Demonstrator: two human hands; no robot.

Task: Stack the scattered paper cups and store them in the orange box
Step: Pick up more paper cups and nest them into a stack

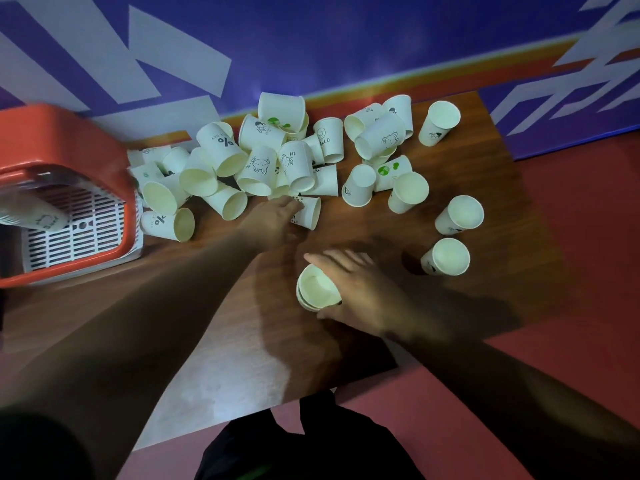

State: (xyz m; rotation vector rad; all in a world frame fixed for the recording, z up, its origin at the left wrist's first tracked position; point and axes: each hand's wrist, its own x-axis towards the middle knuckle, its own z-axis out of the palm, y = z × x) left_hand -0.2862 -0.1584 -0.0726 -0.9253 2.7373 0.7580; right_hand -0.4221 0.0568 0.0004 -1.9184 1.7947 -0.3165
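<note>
Several white printed paper cups lie heaped across the far half of the brown table, most on their sides. My right hand grips a short upright stack of nested cups near the table's middle. My left hand reaches forward and closes on a tipped cup at the heap's near edge. The orange box stands at the left edge with a white slotted floor, and a lying stack of cups shows inside it.
A few cups stand apart at the right: an upright one, another and one farther back. A blue wall with white shapes rises behind the table. Red floor lies to the right and near side, where dark clothing shows.
</note>
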